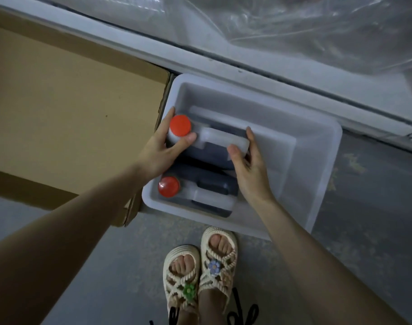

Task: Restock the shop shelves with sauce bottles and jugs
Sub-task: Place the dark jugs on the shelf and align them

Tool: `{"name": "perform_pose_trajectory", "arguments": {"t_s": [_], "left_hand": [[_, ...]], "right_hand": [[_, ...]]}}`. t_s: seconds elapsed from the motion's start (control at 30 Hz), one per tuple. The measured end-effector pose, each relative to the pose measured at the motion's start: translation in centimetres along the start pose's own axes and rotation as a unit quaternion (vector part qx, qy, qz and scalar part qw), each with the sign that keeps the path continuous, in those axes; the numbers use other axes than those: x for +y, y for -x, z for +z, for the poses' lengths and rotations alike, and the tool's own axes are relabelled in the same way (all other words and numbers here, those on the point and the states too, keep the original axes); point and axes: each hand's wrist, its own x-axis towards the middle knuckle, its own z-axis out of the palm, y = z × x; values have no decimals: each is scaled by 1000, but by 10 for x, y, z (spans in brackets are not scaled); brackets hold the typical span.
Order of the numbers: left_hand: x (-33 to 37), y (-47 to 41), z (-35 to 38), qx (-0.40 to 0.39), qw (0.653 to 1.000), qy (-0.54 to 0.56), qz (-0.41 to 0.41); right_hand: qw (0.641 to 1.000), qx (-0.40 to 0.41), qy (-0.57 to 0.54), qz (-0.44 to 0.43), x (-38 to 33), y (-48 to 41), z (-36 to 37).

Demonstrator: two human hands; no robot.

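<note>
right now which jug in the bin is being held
The jug farther from the sandals: left hand grips its neck below the red cap, right hand grips its handle end. The jug nearer the sandals lies untouched.

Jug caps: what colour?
Red-orange, on both jugs: the held jug's cap and the lower jug's cap. Head view, the only one.

Nothing legible shows anywhere; the upper jug (214, 146) and the lower jug (207, 195) turn only plain red caps (180, 125) to the camera; the cardboard box (71, 102) bears no readable print; black looping marks (243, 317) by the sandals (200, 273) are cut off at the bottom edge and cannot be made out as letters.
</note>
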Motion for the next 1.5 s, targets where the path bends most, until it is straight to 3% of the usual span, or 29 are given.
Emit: {"name": "perform_pose_trajectory", "arguments": {"t_s": [0.23, 0.43, 0.87, 1.07, 1.5], "left_hand": [[10, -36, -1, 21, 998, -16, 48], [11, -65, 0, 37, 997, 6, 62], [39, -66, 7, 72, 989, 69, 108], [120, 9, -3, 61, 986, 87, 125], [400, 245, -41, 63, 975, 46, 209]], "right_hand": [[998, 47, 12, -42, -8, -40, -2], [997, 38, -59, -44, -10, -69, 1], [989, 89, -99, -61, -47, -74, -7], [988, 94, -95, -77, -128, -2, -39], [977, 116, -110, -142, -390, 235, -136]]}}
